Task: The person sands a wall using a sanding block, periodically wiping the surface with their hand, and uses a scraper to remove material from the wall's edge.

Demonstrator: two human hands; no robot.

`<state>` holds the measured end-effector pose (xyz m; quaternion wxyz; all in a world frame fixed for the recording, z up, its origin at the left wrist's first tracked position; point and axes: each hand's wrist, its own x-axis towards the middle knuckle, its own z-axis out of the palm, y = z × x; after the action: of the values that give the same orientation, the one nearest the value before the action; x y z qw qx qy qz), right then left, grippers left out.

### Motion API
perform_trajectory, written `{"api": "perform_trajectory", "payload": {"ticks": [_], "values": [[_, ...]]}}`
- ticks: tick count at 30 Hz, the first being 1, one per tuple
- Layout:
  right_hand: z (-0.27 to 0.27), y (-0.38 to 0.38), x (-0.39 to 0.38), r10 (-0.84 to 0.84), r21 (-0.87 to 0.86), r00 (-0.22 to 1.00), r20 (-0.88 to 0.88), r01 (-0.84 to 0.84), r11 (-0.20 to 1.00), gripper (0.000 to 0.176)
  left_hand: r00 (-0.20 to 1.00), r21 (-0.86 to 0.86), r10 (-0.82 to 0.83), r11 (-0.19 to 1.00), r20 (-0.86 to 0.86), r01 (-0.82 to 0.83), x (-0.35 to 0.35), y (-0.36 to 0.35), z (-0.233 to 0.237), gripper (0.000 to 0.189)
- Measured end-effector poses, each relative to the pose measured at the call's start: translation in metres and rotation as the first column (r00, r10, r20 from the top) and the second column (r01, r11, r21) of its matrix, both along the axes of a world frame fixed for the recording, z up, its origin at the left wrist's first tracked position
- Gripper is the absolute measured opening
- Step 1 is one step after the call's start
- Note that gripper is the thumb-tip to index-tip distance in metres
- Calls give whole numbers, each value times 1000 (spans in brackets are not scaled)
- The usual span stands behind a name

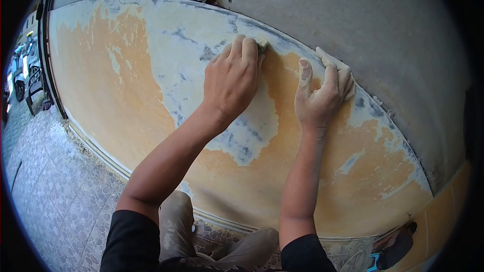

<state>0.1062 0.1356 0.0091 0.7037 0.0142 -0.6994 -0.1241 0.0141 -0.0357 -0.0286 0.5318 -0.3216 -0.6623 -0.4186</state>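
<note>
A large curved panel shows patches of orange and whitish filler with grey-blue marks. My left hand is closed round a small dark piece with a pale dusty end, pressed to the panel near its upper edge; most of the piece is hidden by my fingers. To the right, my right hand rests at the panel's upper edge, dusty, with thumb and fingers apart and nothing visible in it.
Grey surface lies beyond the panel's edge, with a dark crack. Patterned paving is at the lower left, parked motorbikes at the far left. Another person is low at the right, beside something blue. My knees are below the panel.
</note>
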Motion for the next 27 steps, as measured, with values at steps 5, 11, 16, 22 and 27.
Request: {"api": "perform_trajectory", "payload": {"ticks": [5,11,16,22,27], "values": [[2,2,8,69,-21,995,76,-68,997,48,998,149,34,988,-45,-27,-1,4,40,23],[0,-2,7,98,-43,992,85,-94,995,48,999,-6,-31,999,44,32,8,-8,-20,25],[1,-3,10,102,-59,990,95,-97,994,47,999,127,32,992,-23,-29,-8,1,39,25],[0,-6,10,83,-77,991,101,-76,994,48,998,-3,-5,1000,65,5,5,-9,-19,27],[1,-5,10,87,-79,990,109,-79,994,48,1000,85,15,996,6,-16,-5,2,36,27]]}}
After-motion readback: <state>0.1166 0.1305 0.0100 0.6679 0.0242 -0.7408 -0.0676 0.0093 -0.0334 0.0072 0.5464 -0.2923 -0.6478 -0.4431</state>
